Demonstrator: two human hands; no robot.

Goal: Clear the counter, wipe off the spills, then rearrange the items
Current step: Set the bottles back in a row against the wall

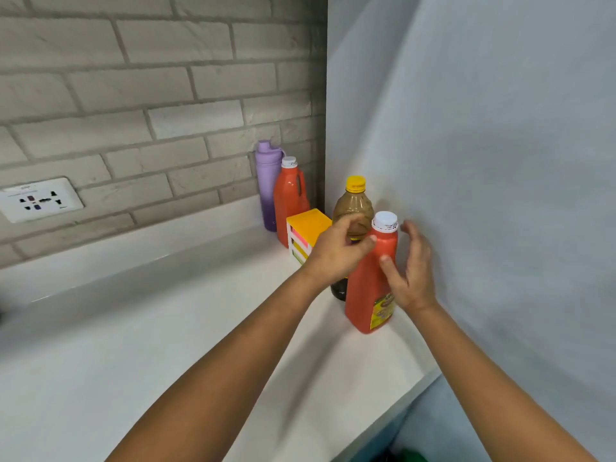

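The white tabletop [140,328] fills the lower left and runs up to a grey brick wall [133,95] at twelve o'clock and a plain pale wall [500,161] at three o'clock. The bottles and box stand gathered in the corner where these two walls meet, at about one o'clock from the middle of the tabletop.

Nearest of these is an orange jug with a white cap [370,288], upright, with a yellow label low on its side. The right hand [408,271] is at its three o'clock side, fingers spread and relaxed, thumb against the jug's body; whether the other fingers touch it I cannot tell. The left hand [340,246] is at its ten o'clock side near the neck, fingers loosely curled, one fingertip at the jug's shoulder just under the cap; it does not plainly grip anything.

Just behind the jug, at eleven o'clock from it, stands a brown bottle with a yellow cap [354,208], partly hidden by the left hand. Farther back at eleven o'clock is a second orange jug [290,198] with a handle and white cap, and touching or just beside it, a purple flask [266,185] against the brick wall. In front of that second jug sits a small drawer box with a yellow top [308,225].

A white wall socket [40,199] sits on the brick wall at nine o'clock.
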